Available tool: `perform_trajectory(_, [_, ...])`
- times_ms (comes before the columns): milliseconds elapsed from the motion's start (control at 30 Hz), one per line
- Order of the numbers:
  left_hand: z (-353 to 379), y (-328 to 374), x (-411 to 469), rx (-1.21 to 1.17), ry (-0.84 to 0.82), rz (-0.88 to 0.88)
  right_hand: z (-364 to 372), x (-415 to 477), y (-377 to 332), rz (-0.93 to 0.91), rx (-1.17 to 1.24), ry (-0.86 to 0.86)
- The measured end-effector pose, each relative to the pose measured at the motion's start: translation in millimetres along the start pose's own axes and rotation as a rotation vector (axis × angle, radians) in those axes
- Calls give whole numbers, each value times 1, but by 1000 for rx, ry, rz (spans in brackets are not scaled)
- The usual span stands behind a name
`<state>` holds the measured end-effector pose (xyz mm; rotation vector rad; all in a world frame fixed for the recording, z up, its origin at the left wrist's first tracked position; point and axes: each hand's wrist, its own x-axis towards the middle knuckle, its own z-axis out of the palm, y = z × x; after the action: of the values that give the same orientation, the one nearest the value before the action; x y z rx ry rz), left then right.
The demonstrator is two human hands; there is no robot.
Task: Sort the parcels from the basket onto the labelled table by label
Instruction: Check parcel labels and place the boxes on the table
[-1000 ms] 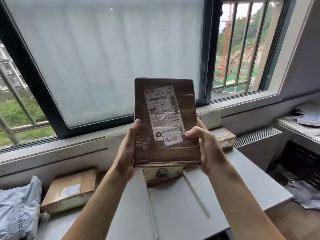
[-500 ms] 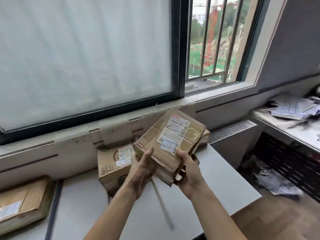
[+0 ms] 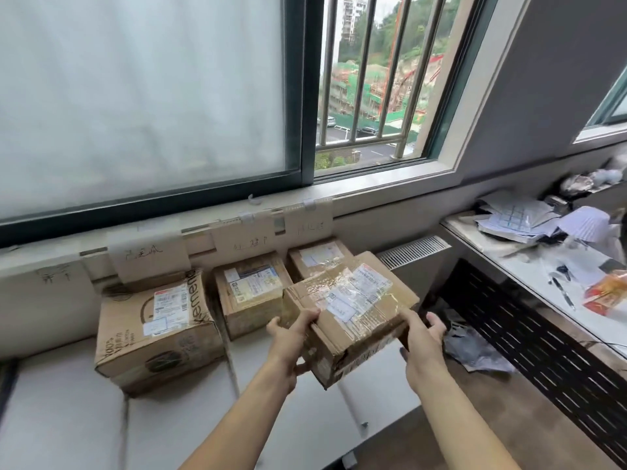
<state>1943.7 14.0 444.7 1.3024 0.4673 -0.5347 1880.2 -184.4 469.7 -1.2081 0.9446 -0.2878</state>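
Held parcel [image 3: 349,307]: brown cardboard, heavily taped, white shipping labels facing up. It is carried tilted above the right part of the white table [image 3: 68,418], in front of the rightmost box. Whether it touches that box cannot be told.

Left hand [image 3: 291,337]: fingers curled round the parcel's near left edge, thumb laid on top. Right hand [image 3: 420,340]: wrapped round the near right corner, fingertips hidden underneath.

Table surface: three cardboard boxes are set in a row against the wall under the sill. The large box [image 3: 156,327] stands at the left, the middle box [image 3: 252,293] just beside it, and the small box [image 3: 317,257] at the right, partly covered by the parcel. All are labelled on top. Narrow strips are seen running front to back across the tabletop.

Handwritten paper tags [image 3: 149,256] are taped along the sill above the boxes; the writing is too faint to be read.

Room: a frosted window pane [image 3: 142,96] fills the left, and a barred opening [image 3: 373,79] gives onto a building site. A vent grille [image 3: 414,251] lies right of the table. A side counter [image 3: 543,276] at the right is strewn with papers [image 3: 522,218], a pen [image 3: 563,293] and an orange packet [image 3: 607,293]. A grey bag [image 3: 475,347] lies on the wooden floor [image 3: 509,418].
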Motion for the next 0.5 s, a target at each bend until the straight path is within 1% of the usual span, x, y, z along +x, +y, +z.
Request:
perform_trajectory(67, [13,-3,5,-11,-6,-67,-16,29,-1,-23,-63,-10])
perform_trajectory(133, [30,-7,11,-1,-8,-98,-26,56,1,-24,-113,-33])
perform_trajectory(333, [81,-27,45,-13,-23,-88,-41,126,7,16,-162,-20])
perform_trajectory(433, [104,-38,62,-17,-16,-93,-44,162,6,27,-188,-51])
perform_trajectory(500, [120,-38,73,-14,11,-71,-42,190,5,35,-210,-129])
